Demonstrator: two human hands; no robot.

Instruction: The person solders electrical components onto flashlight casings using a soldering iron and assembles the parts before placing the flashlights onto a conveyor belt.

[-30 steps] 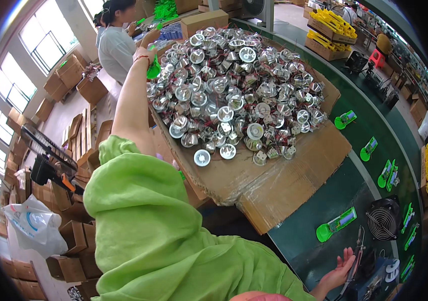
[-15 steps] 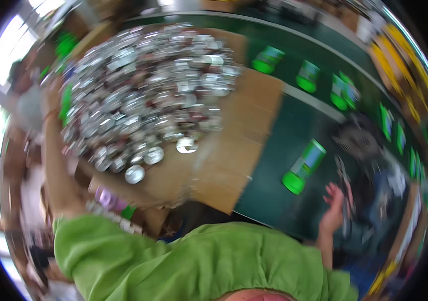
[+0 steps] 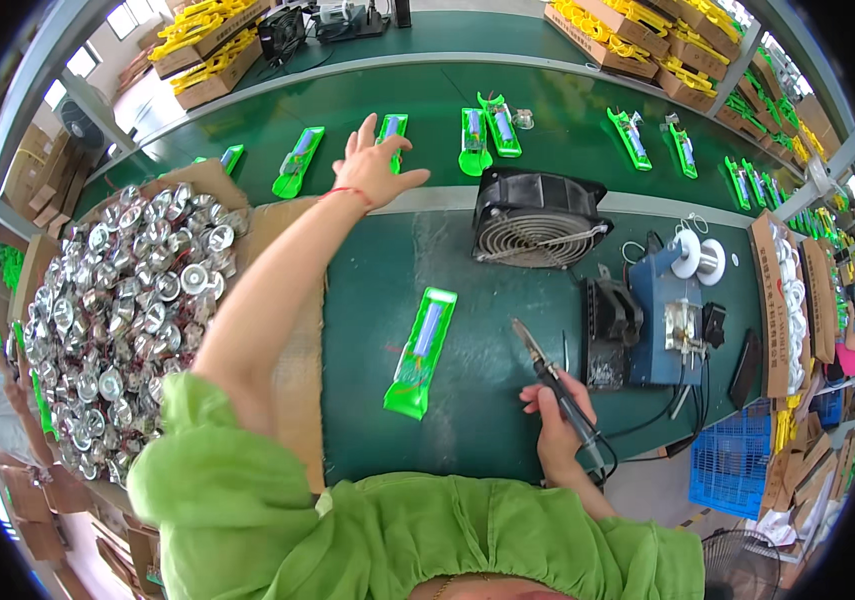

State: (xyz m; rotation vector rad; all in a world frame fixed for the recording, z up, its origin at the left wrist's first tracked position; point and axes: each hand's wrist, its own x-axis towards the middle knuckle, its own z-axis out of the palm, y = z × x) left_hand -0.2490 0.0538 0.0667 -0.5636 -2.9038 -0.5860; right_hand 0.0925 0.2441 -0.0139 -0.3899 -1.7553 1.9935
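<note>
My left hand (image 3: 370, 177) stretches over the green belt with its fingers spread and nothing in it. Just beyond, partly behind the fingers, lies a green plastic housing (image 3: 393, 128). My right hand (image 3: 562, 420) is wrapped round a soldering iron (image 3: 569, 402), its metal tip pointing up and to the left. On the green bench between my arms rests another green housing (image 3: 420, 355) holding a blue-lilac cylinder, with a thin red wire at its side. The iron's tip is apart from this housing.
Small silvery lamp cups (image 3: 127, 310) are heaped on cardboard (image 3: 297, 400) at left. A black fan (image 3: 539, 218) stands ahead, a blue soldering machine (image 3: 652, 315) with solder reels at right. More housings (image 3: 474, 140) line the belt. Another person (image 3: 7, 400) is at far left.
The view has swung to the right and sharpened. My left hand has gone from the far side of the lamp-cup heap to above the belt. My right hand, open before, now grips the soldering iron.
</note>
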